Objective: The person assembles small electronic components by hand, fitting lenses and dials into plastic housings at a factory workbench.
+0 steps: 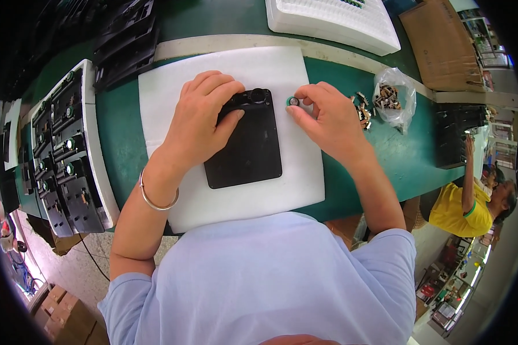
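A flat black rectangular housing (pixel 248 150) with rounded corners lies on a white foam sheet (pixel 302 178) in front of me. Along its far edge are raised round parts, partly covered by fingers. My left hand (pixel 204 118) is closed over the housing's far left corner, thumb on its face and fingers over the far edge. Just right of the housing, my right hand (pixel 332 118) pinches a small round green-and-silver component (pixel 293 102) between thumb and fingertips. The component is held apart from the housing; its exact kind is too small to tell.
Small metal parts (pixel 363 111) lie beside a clear plastic bag (pixel 396 102) of similar pieces. A white foam tray (pixel 334 23) and cardboard box (pixel 440 46) stand far right. At left, a foam tray (pixel 92 132) holds several black assemblies. A person in yellow (pixel 457 207) is at right.
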`<state>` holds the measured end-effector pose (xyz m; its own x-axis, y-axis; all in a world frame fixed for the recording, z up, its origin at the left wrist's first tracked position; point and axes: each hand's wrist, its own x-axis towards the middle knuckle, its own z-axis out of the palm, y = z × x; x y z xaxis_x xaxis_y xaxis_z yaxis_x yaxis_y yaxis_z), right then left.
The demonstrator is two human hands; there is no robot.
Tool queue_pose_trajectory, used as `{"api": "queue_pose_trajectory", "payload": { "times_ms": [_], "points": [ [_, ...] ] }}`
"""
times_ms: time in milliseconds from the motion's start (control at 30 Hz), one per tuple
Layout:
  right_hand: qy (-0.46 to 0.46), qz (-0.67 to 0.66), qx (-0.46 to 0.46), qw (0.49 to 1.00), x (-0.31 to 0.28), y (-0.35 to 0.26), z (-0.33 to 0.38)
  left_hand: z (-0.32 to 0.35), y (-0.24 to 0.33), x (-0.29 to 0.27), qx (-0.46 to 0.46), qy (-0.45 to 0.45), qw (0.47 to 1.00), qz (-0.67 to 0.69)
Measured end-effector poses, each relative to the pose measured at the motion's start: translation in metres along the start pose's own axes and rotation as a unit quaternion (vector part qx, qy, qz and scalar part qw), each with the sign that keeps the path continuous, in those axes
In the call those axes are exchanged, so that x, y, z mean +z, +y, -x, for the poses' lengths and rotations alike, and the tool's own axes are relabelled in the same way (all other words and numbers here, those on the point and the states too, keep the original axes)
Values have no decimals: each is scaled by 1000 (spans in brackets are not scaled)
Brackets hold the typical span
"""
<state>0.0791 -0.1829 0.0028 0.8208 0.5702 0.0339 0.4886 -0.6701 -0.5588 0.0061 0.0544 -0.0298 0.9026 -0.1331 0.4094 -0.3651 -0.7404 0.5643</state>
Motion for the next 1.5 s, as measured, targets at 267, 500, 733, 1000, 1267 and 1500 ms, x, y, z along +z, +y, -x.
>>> {"api": "queue_pose_trajectory", "payload": {
  "times_ms": [267, 500, 733, 1000, 1267, 1500],
  "points": [
    [-2, -18, -85, 996, -1, -1, -9, 1, 2, 0, -15, -5, 1000, 15],
    [-18, -86, -185, 979, 6, -17, -33, 2, 0, 0, -10, 7, 1000, 19],
    [-62, -57, -168, 982, 6, -20, -39, 3, 1, 2, -8, 12, 1000, 23],
    [-70, -41, -186, 979, 2, -21, -46, 3, 0, 2, -5, 18, 1000, 14],
    [-79, -35, -155, 984, 0, -21, -42, 3, 1, 1, -18, -1, 1000, 13],
    [-4, -114, -125, 986, 17, -19, -31, 3, -1, 2, -5, 12, 1000, 15]
  ]
}}
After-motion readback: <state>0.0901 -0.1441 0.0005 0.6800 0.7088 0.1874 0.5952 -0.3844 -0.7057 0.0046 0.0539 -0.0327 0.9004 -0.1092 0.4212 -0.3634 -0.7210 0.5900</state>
